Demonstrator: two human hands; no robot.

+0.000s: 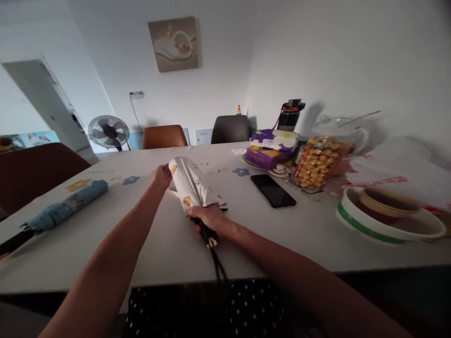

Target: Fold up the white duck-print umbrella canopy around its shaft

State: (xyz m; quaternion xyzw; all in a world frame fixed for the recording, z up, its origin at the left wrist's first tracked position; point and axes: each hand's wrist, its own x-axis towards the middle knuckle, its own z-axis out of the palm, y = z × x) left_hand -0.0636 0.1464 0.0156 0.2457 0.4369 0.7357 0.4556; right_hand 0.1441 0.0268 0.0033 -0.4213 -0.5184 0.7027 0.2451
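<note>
A white folding umbrella [192, 180] with small cartoon prints lies slanted above the table in front of me, its canopy gathered along the shaft. My right hand [211, 219] is wrapped round its black handle and the near edge of the canopy. A black wrist strap [218, 265] dangles from the handle's end. Near the far end, my left hand [162, 175] is at the left side of the canopy with its fingers curled against the cloth; the fingertips are partly hidden. Over to the left lies a blue folded umbrella [66, 206] with a dark handle.
Right of the umbrella lies a black phone [273, 190]. Beyond it are a purple tissue box [269, 157], a bag of round snacks [319, 162], a glass pitcher [331, 124], a black bottle [291, 115] and a white-green bowl [373, 227]. Chairs [164, 137] stand behind the table.
</note>
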